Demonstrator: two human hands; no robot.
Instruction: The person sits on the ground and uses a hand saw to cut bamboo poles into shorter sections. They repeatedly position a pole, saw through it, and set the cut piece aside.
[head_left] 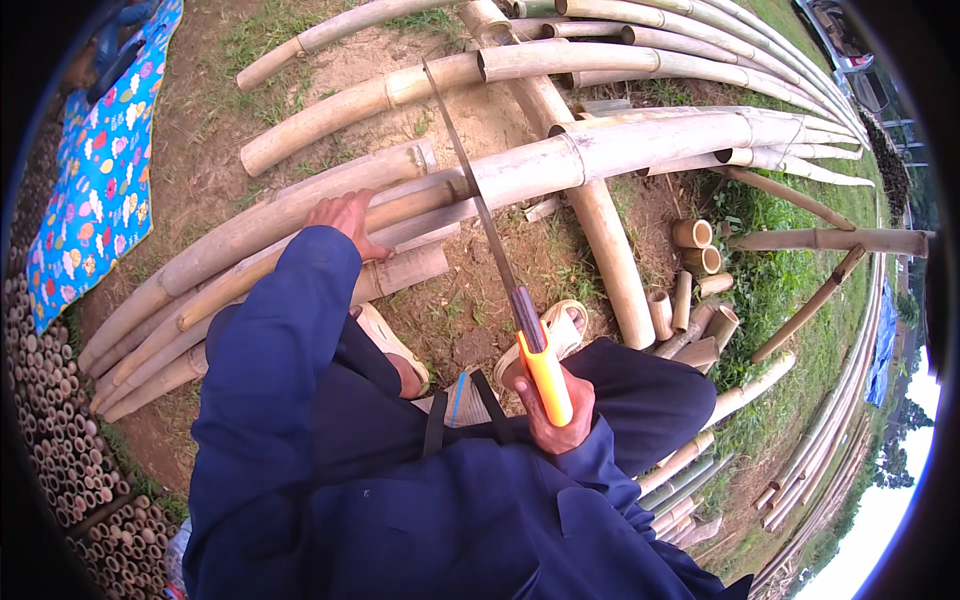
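Observation:
My right hand (562, 412) is wrapped round the orange handle of a handsaw (494, 235). Its long, thin blade points away from me and lies across a thick, pale bamboo pole (525, 170). Along that pole runs a thinner, browner length of bamboo (418, 204), whose right end meets the blade. My left hand (345, 220) grips this thinner bamboo left of the saw, thumb toward me and fingers over the far side. Whether the blade has cut into the thick pole, I cannot tell.
A thick bamboo crosspiece (600, 235) lies under the poles. More long poles (690, 65) fan out at the far right. Short bamboo offcuts (692, 233) sit on the ground to the right. Stacked cut pieces (70, 430) and a blue patterned sheet (100, 170) are at left.

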